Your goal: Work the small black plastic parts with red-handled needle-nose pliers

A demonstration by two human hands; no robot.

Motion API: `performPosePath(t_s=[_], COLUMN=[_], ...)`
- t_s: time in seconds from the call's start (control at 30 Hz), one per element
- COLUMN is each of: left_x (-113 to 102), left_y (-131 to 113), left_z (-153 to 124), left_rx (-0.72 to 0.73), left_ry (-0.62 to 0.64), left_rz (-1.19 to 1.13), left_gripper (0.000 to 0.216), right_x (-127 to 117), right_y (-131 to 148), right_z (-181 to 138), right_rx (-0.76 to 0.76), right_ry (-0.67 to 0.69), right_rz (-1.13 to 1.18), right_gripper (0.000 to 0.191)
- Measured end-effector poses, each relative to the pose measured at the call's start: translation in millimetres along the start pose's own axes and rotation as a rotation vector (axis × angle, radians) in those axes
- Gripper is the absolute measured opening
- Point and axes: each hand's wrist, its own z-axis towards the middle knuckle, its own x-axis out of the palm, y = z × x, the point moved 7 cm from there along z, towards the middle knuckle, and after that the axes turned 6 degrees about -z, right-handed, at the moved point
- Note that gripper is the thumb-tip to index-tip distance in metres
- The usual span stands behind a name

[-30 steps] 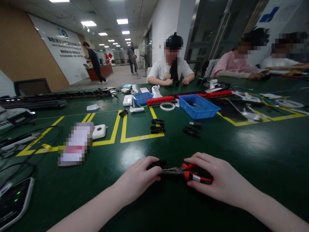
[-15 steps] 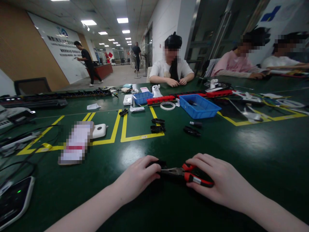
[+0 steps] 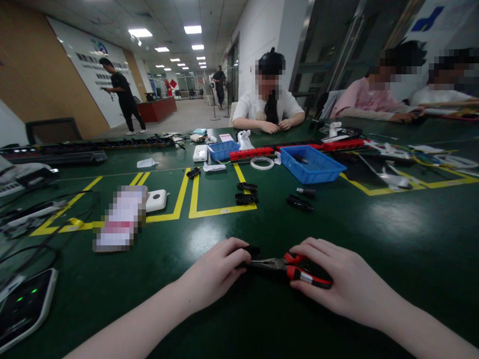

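My left hand (image 3: 217,271) rests on the green table (image 3: 392,239) with its fingers curled round a small black part (image 3: 252,251). My right hand (image 3: 337,281) is closed over the red-and-black handles of a pair of pliers (image 3: 295,269). The pliers' metal jaws point left and meet the black part between my two hands.
Two black connectors (image 3: 245,193) lie inside a yellow-taped square, more black parts (image 3: 299,202) to their right. A blue bin (image 3: 310,164), tape roll (image 3: 261,163), white power bank (image 3: 156,199) and cables at the left (image 3: 26,219) lie farther out. People sit across the table.
My hands and the pliers have stayed almost still. A person in black in the background has walked left.
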Motion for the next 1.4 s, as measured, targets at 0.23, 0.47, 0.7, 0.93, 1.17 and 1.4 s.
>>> performPosePath(t_s=[0.23, 0.47, 0.7, 0.93, 1.17, 1.4], left_x=[-0.1, 1.7, 2.7, 2.6, 1.7, 0.6], left_y=[-4.9, -7.5, -7.7, -10.8, -10.2, -8.7], left_z=[-2.8, -4.0, -3.0, -2.6, -2.6, -4.1], left_rx=[0.086, 0.102, 0.107, 0.128, 0.149, 0.162], left_ry=[-0.085, -0.082, -0.085, -0.093, -0.113, -0.144], left_rz=[0.147, 0.251, 0.269, 0.304, 0.311, 0.286], left_gripper=[0.028, 0.028, 0.022, 0.020, 0.016, 0.019], right_x=[-3.3, 0.9, -1.7, -4.4, -2.8, -4.8], right_y=[1.0, -4.1, -1.4, -0.5, -2.0, -0.7], right_z=[0.3, 0.7, 1.8, 3.3, 2.6, -1.3], right_rx=[0.040, 0.056, 0.031, -0.001, -0.002, -0.018], right_ry=[0.013, 0.061, 0.045, 0.005, -0.010, -0.052], right_rz=[0.050, 0.068, 0.061, 0.022, 0.031, 0.006], right_gripper=[0.032, 0.035, 0.032, 0.032, 0.033, 0.034])
